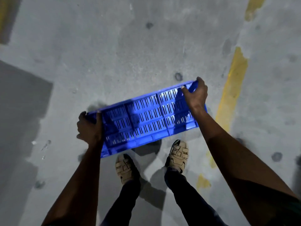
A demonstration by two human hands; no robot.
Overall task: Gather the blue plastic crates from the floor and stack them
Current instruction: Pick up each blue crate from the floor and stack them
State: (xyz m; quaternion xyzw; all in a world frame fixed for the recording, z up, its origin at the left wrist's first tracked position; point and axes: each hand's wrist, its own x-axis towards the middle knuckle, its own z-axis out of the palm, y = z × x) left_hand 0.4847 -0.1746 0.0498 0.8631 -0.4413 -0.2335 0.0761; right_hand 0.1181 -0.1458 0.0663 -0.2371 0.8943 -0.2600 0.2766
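Grey concrete floor (114, 46); slotted blue crate (146, 115), both hands (89, 126) (196, 95) gripping its ends.

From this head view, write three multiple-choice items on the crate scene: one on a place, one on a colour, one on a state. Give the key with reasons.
1. Where does the painted line run on the floor?
A. to the right of the crate
B. under the left hand
C. between the feet

2. What colour is the crate?
A. green
B. blue
C. red

3. How is the crate held?
A. by one hand only
B. by no hand
C. by both hands, one at each end

Key:
1 A: the worn yellow line lies beyond the right hand.
2 B: its slotted plastic shows bright blue.
3 C: the left hand grips one end and the right hand's fingers curl over the other rim.
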